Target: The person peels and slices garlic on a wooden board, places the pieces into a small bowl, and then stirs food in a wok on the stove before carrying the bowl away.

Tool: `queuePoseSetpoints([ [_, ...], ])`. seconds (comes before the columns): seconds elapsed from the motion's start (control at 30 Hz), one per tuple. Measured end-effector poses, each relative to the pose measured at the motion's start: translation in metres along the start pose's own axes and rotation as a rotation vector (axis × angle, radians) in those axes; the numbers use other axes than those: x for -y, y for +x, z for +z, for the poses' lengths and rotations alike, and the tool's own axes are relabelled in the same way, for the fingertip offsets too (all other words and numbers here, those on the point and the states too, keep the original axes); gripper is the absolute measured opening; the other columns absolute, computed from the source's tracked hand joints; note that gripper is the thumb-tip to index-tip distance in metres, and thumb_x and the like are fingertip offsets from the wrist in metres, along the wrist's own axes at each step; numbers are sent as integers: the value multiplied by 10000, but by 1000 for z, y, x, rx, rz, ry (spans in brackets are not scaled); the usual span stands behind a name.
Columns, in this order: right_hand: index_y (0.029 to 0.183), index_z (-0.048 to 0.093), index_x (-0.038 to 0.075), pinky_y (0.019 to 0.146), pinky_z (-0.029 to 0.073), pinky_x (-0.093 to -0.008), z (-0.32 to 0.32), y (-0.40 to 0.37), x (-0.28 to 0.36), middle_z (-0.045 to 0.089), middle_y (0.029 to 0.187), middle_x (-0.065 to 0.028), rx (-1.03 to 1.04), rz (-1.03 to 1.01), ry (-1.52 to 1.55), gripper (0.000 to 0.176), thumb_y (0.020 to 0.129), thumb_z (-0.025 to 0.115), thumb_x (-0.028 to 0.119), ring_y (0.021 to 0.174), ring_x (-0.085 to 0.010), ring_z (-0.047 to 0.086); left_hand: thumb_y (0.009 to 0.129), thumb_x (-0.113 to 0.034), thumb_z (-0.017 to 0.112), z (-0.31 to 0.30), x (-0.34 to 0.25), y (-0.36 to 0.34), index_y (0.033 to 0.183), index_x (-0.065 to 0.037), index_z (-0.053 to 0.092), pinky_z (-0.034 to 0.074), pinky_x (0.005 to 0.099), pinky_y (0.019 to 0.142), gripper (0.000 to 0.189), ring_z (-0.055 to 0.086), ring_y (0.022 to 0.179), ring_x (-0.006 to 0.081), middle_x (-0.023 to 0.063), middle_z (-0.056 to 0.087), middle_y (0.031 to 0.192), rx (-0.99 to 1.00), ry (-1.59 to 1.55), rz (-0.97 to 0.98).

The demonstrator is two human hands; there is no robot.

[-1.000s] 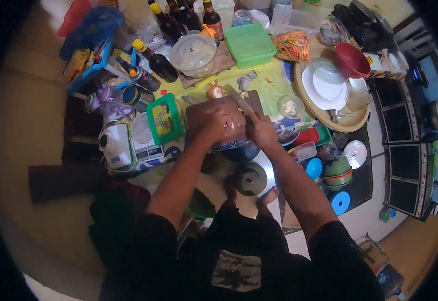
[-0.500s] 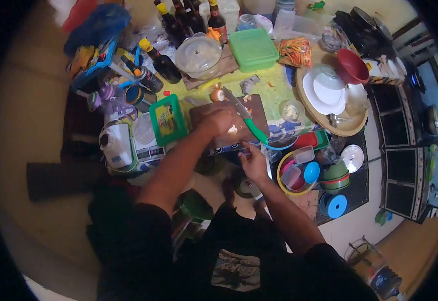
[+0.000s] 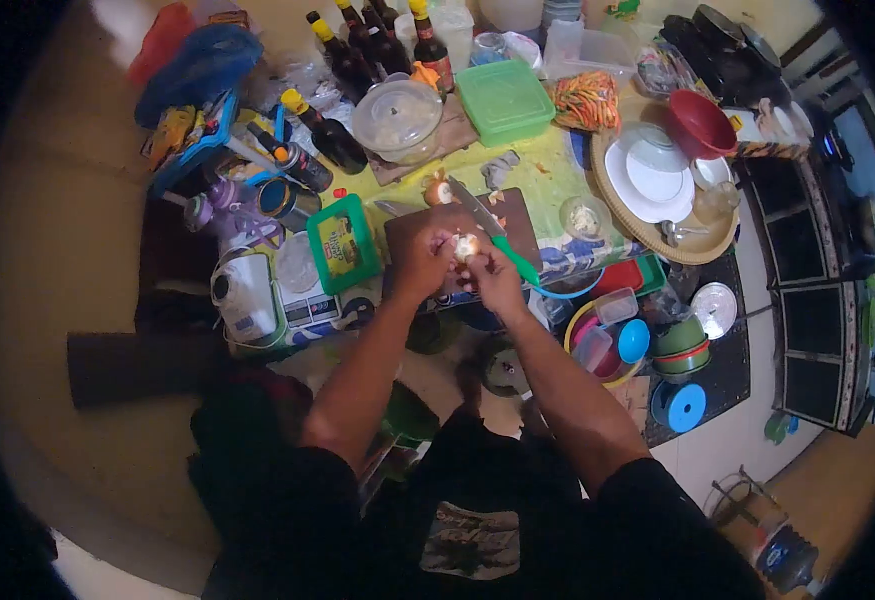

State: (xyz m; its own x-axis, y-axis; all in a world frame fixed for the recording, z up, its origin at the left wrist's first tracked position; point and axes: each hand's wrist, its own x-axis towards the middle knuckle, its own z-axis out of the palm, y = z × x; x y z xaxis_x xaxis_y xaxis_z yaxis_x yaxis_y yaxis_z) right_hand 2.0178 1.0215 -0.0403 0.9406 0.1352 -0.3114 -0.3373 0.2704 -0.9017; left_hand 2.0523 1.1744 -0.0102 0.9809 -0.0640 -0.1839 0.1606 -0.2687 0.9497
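The small pale round piece (image 3: 467, 245) sits just above the middle of the frame, held a little over the brown cutting board (image 3: 409, 220). The left hand (image 3: 420, 262) comes in from the lower left and its grip is closed on the piece, fingers curled around its left side. The right hand (image 3: 499, 283) meets it from the lower right, and its fingertips pinch the same piece, so both grips are shut on it and the hands touch each other there. What the piece is cannot be told for certain at this size. Just beside the right hand a knife (image 3: 507, 252) with a green handle lies slantwise on the board, its blade pointing to the upper left, and neither hand holds it. At the board's upper edge stands a small orange-and-white bulb (image 3: 439, 190). Left of the board lies a green box (image 3: 342, 242); to the right, near the board, stands a small glass bowl (image 3: 582, 215). Further right a round woven tray (image 3: 702, 250) carries white plates, with a red bowl (image 3: 702, 122) at its upper edge. Above, on the yellow-green worktop (image 3: 547, 165), are a lidded glass pot (image 3: 397, 112), a green lidded container (image 3: 504, 100) and a cluster of dark bottles (image 3: 357, 55).
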Motion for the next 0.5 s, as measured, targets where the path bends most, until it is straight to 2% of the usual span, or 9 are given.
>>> queuePoseSetpoints([
  [0.1,1235,556,24,565,529,-255,5,-15,30,654,962,-78,-45,28,132,287,949,575,40,750,-120,634,906,-52,612,4,-24,-17,1101,37,576,551,265,626,218,653,751,139,113,663,930,-62,-107,12],
  [0.17,1289,534,25,588,533,-246,5,-25,48,663,938,-73,-50,-65,200,355,938,586,20,728,-119,629,899,-38,609,8,-41,-27,1122,43,575,556,265,650,240,658,780,143,116,666,961,-66,-180,26],
  [0.33,1326,519,-7,609,525,-233,-5,-43,85,674,916,-76,24,-152,14,406,927,597,1,730,-105,623,891,-10,622,16,-90,-53,1114,80,614,549,232,708,240,656,781,119,105,687,967,-51,-401,35],
  [0.4,1317,529,-24,615,522,-230,-9,-50,94,676,903,-76,29,-166,-39,403,923,608,3,729,-97,617,893,-14,632,19,-111,-63,1114,78,627,545,239,744,239,656,808,117,98,689,986,95,-587,-78],
  [0.43,1283,552,-39,617,517,-226,-10,-53,99,678,886,-72,14,-184,-82,374,919,620,12,726,-89,614,893,-14,632,21,-111,-64,1114,78,627,545,239,744,239,656,808,117,98,689,986,99,-590,-73],
  [0.5,1250,576,-55,619,513,-221,-12,-62,113,680,870,-68,-2,-207,-128,347,915,632,20,723,-81,611,898,-37,647,25,-112,-66,1102,76,639,540,242,748,234,655,808,116,106,688,1016,84,-398,-140],
])
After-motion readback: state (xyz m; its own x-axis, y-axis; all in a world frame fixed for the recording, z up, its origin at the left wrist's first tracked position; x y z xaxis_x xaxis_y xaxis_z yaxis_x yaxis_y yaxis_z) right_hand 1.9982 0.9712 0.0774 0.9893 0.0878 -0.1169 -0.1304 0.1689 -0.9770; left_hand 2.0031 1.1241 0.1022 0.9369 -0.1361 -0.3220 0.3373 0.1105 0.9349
